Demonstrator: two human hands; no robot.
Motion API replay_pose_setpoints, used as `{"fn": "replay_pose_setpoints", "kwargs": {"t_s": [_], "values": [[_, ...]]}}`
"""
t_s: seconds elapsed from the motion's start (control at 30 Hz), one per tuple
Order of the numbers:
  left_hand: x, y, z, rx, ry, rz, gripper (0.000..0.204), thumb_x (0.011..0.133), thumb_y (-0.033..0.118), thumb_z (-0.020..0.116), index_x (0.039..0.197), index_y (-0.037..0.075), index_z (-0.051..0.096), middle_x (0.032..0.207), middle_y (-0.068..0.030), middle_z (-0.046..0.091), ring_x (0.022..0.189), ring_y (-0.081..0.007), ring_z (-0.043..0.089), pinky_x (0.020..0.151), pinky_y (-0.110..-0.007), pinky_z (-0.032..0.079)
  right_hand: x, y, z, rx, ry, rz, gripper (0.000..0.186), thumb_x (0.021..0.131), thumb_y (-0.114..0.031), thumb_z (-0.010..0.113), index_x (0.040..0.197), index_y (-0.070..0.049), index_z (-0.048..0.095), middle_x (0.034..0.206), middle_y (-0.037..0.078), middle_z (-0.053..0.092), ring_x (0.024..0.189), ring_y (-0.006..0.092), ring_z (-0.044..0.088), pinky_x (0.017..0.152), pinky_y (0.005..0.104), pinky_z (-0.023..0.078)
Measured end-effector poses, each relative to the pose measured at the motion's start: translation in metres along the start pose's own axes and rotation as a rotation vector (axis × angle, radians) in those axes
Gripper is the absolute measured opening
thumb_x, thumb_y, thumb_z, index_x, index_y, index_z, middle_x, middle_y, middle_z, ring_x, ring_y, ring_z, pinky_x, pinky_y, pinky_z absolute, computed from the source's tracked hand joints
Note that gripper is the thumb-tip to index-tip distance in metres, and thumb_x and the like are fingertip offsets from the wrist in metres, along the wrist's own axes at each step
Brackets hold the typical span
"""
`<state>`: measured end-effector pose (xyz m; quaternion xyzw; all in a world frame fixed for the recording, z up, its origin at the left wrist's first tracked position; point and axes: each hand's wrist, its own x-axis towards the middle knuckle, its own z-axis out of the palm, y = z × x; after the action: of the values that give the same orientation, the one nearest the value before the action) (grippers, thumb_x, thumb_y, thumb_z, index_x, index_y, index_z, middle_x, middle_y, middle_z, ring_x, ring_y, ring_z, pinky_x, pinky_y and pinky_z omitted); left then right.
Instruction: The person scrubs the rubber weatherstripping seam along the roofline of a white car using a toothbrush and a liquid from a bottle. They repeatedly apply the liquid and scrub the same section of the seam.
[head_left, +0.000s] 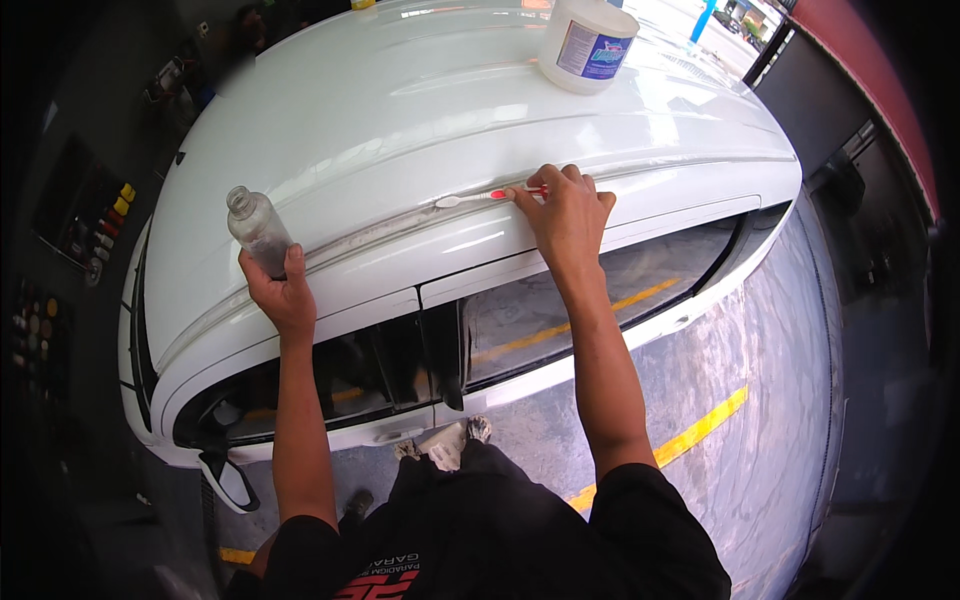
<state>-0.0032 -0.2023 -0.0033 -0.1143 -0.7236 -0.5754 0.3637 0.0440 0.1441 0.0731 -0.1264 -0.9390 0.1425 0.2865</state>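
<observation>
I look down at the roof of a white car. My right hand grips a red and white toothbrush, whose white head lies in the dirty groove along the roof's edge. My left hand holds a small clear plastic bottle upright against the roof edge; the bottle has no cap and looks nearly empty. Both forearms reach up from the lower edge of the picture.
A large white tub with a blue label stands on the far side of the roof. Below my arms are the car's side windows, a door mirror and a grey floor with yellow lines. Shelves with small items line the left.
</observation>
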Motion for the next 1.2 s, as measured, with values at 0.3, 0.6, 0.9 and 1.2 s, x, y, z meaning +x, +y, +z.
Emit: {"fn": "replay_pose_setpoints", "kwargs": {"t_s": [0.3, 0.6, 0.9, 1.2], "values": [[0.003, -0.001, -0.001, 0.042, 0.018, 0.047, 0.039, 0.104, 0.025, 0.065, 0.131, 0.000, 0.051, 0.113, -0.0078, 0.062, 0.103, -0.0160, 0.058, 0.096, -0.032, 0.047, -0.003, -0.009, 0.006, 0.047, -0.017, -0.031, 0.028, 0.085, -0.036, 0.084, 0.095, -0.010, 0.076, 0.092, 0.007, 0.071, 0.091, 0.0255, 0.065, 0.087, 0.0441, 0.037], [0.005, 0.006, -0.004, -0.026, 0.025, 0.030, 0.041, 0.103, 0.019, 0.065, 0.135, -0.001, 0.049, 0.113, -0.0072, 0.061, 0.104, -0.0149, 0.058, 0.097, -0.032, 0.046, 0.002, 0.025, -0.008, 0.008, 0.060, 0.099, 0.031, 0.085, -0.039, 0.085, 0.093, -0.010, 0.077, 0.088, 0.006, 0.071, 0.088, 0.0241, 0.065, 0.086, 0.0434, 0.036], [0.002, 0.003, -0.039, -0.073, 0.050, 0.045, 0.045, 0.102, 0.023, 0.068, 0.136, 0.001, 0.050, 0.116, -0.0067, 0.061, 0.106, -0.0156, 0.058, 0.097, -0.033, 0.046, 0.001, 0.014, -0.013, -0.034, 0.045, 0.164, 0.033, 0.085, -0.041, 0.084, 0.091, -0.010, 0.076, 0.088, 0.005, 0.072, 0.089, 0.0251, 0.067, 0.082, 0.0449, 0.035], [0.027, -0.016, -0.055, 0.031, 0.064, 0.032, 0.048, 0.100, 0.029, 0.073, 0.133, 0.001, 0.053, 0.111, -0.0087, 0.064, 0.101, -0.0169, 0.061, 0.094, -0.034, 0.049, -0.014, -0.025, 0.005, -0.051, 0.108, 0.045, 0.033, 0.085, -0.042, 0.083, 0.092, -0.010, 0.076, 0.094, 0.007, 0.072, 0.094, 0.0270, 0.066, 0.089, 0.0466, 0.038]]}}
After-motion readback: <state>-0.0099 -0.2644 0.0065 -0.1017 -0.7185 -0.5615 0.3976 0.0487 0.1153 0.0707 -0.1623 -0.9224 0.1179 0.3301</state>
